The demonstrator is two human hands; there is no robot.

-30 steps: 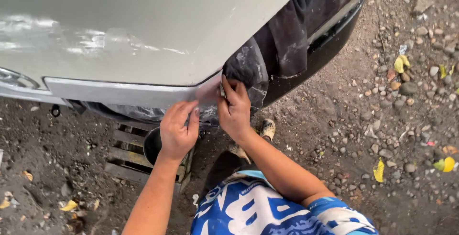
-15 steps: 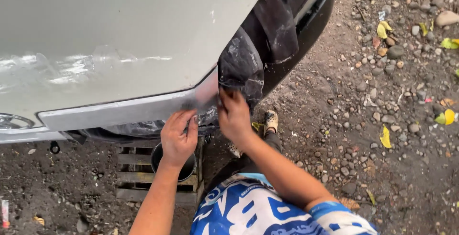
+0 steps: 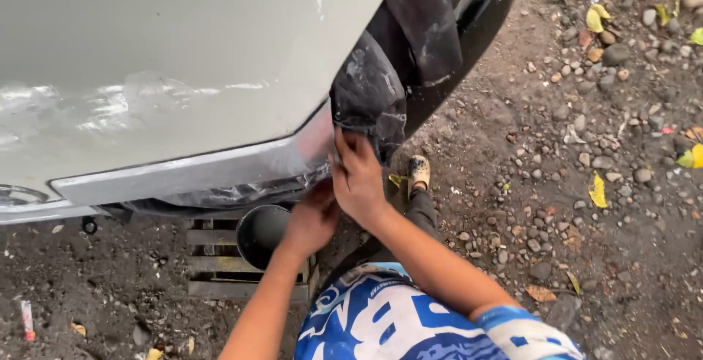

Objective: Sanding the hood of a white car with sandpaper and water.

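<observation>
Car body panel (image 3: 168, 60): large pale grey panel, glossy, fills the upper left; its lower edge runs as a shiny strip down toward the hands.
Dark covering (image 3: 370, 100): black, dusty sheet or film draped over the corner of the car, upper centre; its lower flap hangs just above the right hand.
Clear film (image 3: 234, 191): wrinkled transparent sheet tucked along the underside of the panel edge, ending at the hands.
Ground (image 3: 571, 206): dark earth with pebbles and yellow leaves, right and bottom.
Wooden pallet (image 3: 212, 261): slatted, lies on the ground under the panel edge, left of the person's arms.
Round pot (image 3: 262, 234): dark, open-topped, stands on the pallet, just beside the left hand.
Right hand (image 3: 359, 177): fingers pressed flat together, tips at the seam where the dark covering meets the panel edge; whether it pinches the flap cannot be told.
Left hand (image 3: 311, 217): lower, partly hidden behind the right wrist, at the end of the clear film; grip cannot be told.
Foot (image 3: 419, 172): pale shoe on the earth, right of the hands.
Handling note: judged from the pose, the seam wants firm, even pressure from the fingertips, worked along the edge in short strokes, with the lower hand keeping the film taut so no wrinkle is trapped.
</observation>
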